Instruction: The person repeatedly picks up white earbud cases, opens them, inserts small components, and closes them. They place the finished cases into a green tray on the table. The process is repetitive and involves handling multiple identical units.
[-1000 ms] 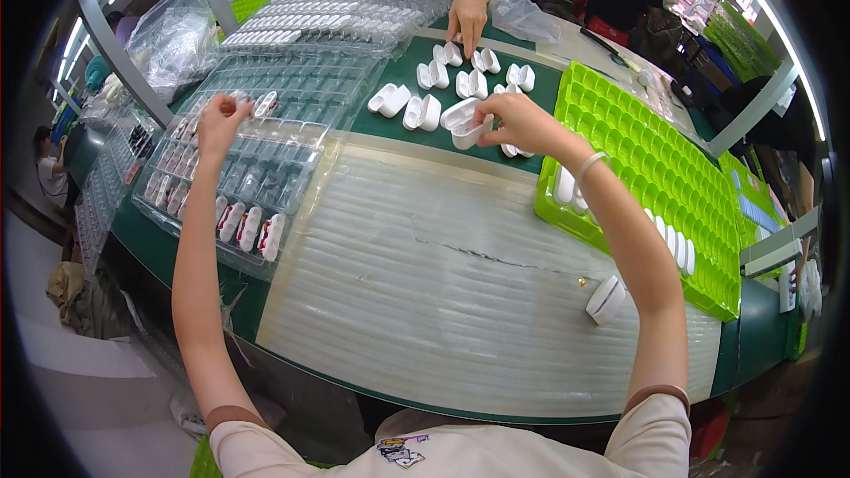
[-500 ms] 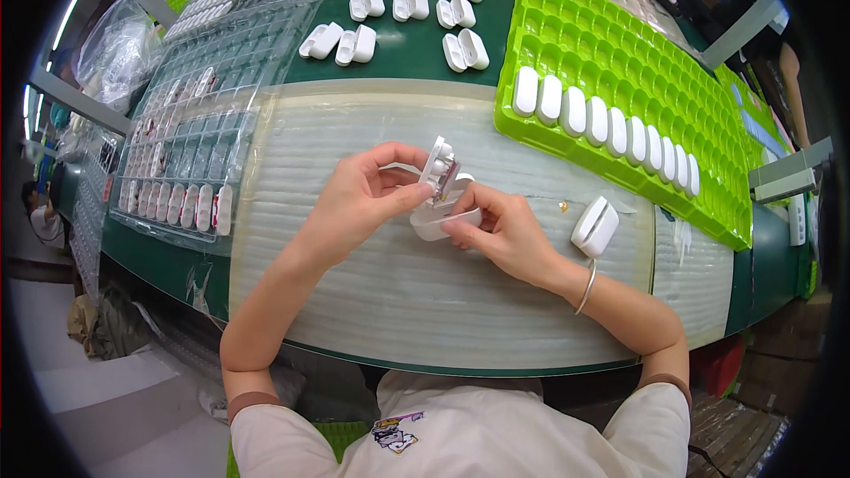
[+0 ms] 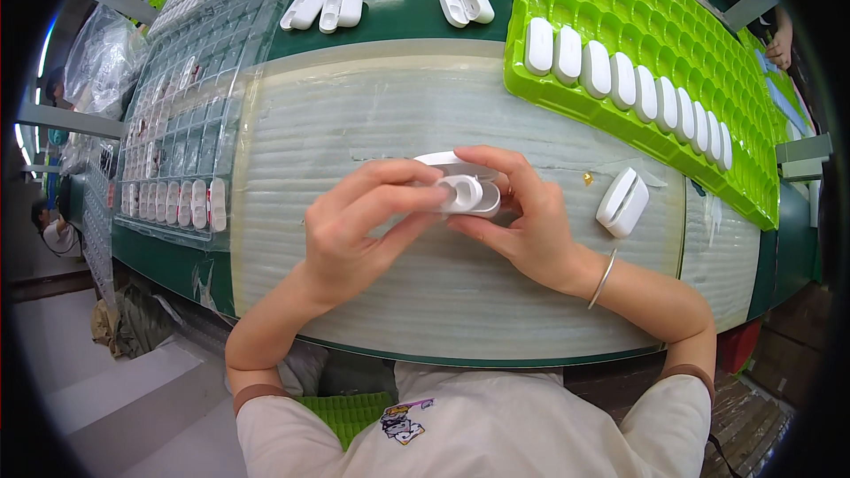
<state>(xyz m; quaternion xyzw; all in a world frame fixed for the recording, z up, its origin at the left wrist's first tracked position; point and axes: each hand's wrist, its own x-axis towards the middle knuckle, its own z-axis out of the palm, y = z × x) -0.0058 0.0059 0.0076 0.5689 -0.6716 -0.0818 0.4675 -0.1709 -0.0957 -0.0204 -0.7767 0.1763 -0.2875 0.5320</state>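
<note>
In front of me, my right hand grips an open white earbud charging case, with fingers at its lid and thumb at its lower edge. My left hand pinches a white inner insert with rounded earbud wells. That insert sits at the mouth of the case's lower shell; how deep it is seated I cannot tell. Motion smears the left fingertips slightly. Right of my hands lies another white charging case, its lid slightly apart from the base.
At the right, a green compartment tray holds a row of closed white cases. Several open cases stand on the green surface behind. Clear plastic trays with inserts lie at the left. A small gold-coloured piece lies near the loose case.
The insert, earlier raised and tilted above the case with its inner parts showing, is now down at the case's mouth, wells facing up. My right hand has shifted its grip onto the lid.
</note>
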